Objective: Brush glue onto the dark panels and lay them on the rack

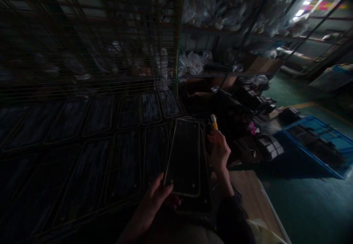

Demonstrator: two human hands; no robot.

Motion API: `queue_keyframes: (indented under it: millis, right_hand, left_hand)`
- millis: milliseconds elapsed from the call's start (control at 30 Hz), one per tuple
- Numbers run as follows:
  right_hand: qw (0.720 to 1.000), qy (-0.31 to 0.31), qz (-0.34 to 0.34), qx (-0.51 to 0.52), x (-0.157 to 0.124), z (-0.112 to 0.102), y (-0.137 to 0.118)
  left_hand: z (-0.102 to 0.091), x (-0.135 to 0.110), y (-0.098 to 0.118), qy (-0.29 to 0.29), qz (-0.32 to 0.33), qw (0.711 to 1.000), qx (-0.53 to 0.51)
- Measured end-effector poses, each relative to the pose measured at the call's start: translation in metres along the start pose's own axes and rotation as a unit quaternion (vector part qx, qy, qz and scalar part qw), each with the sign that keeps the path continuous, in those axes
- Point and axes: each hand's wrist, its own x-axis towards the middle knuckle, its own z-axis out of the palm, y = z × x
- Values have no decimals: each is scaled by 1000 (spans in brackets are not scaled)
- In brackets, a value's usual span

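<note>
A dark rectangular panel [184, 157] with rounded corners, a pale rim and small round dots at its corners is tilted up in front of me. My left hand [158, 196] grips its lower left corner, thumb on the face and fingers underneath. To the right of the panel, my right hand [220, 150] is closed around a small brush [214, 122] with a yellow handle, its pale bristles pointing up. Beneath the held panel lies another dark panel [206, 185]. Rows of similar panels [124, 163] cover the surface to the left, several with whitish streaks.
A wire mesh rack [176, 52] rises behind the panels. Shelves beyond hold plastic-wrapped bundles [195, 62] and a cardboard box [261, 64]. A blue crate [320, 144] stands on the green floor [309, 203] at the right, near stacked dark pieces [270, 146]. A pale board [250, 188] lies beside my right forearm.
</note>
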Motion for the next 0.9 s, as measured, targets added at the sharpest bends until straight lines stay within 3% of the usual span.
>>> queue_keyframes:
  millis: [100, 233, 467, 567, 667, 733, 900]
  right_hand:
    - [999, -34, -19, -38, -1, -23, -13]
    - [982, -138, -95, -91, 2, -37, -25]
    - [940, -236, -181, -165, 33, -11, -21]
    - [924, -267, -199, -188, 39, -4, -19]
    - [914, -301, -196, -187, 31, -9, -24]
    - [910, -325, -185, -179, 19, -20, -33]
    - [896, -388, -144, -162, -19, -57, -70]
  left_hand:
    - [-3, 3, -3, 39, 14, 999, 31]
    - [-8, 6, -8, 41, 27, 994, 94]
    - [-14, 6, -16, 28, 13, 994, 102]
    - [-16, 7, -15, 59, 35, 991, 112]
    - [-15, 6, -14, 130, 70, 982, 120]
    - [-13, 6, -13, 147, 67, 980, 114]
    - [-5, 4, -13, 56, -2, 998, 39]
